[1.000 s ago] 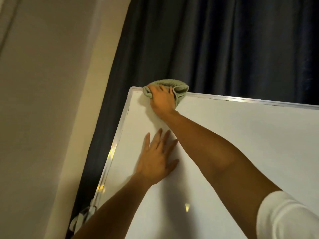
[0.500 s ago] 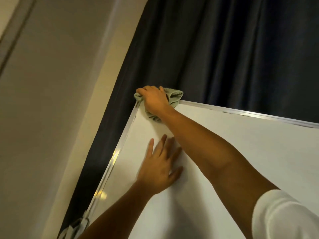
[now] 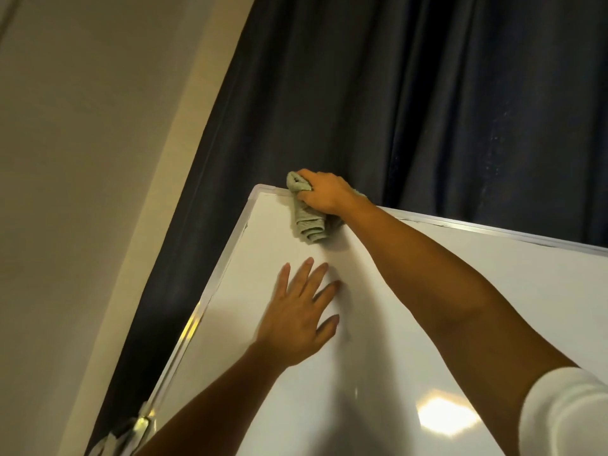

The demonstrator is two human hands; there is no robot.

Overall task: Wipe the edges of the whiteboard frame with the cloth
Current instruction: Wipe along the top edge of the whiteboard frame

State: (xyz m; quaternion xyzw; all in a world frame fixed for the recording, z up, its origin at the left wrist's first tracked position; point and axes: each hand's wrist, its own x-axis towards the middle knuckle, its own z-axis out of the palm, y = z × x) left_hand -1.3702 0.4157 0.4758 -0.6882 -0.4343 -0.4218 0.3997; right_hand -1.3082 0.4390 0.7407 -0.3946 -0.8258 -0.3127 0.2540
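Head view showed the work at the top left corner of the whiteboard frame [image 3: 493,230], so by my judgement the wiping was somewhere along the top rail, with the left rail [image 3: 210,299] and whatever lay out of view apparently yet to do; nothing on the metal told which lengths were already clean. The green cloth [image 3: 307,222] sat bunched over the top rail just beside the corner, its folded tail hanging onto the white surface. The right hand [image 3: 325,192] reached up with arm extended, fingers curled tight around the cloth and pressing it on the rail. The left hand [image 3: 301,315] lay flat on the board below, fingers spread, seemingly steadying it. A dark curtain [image 3: 411,93] hung behind.
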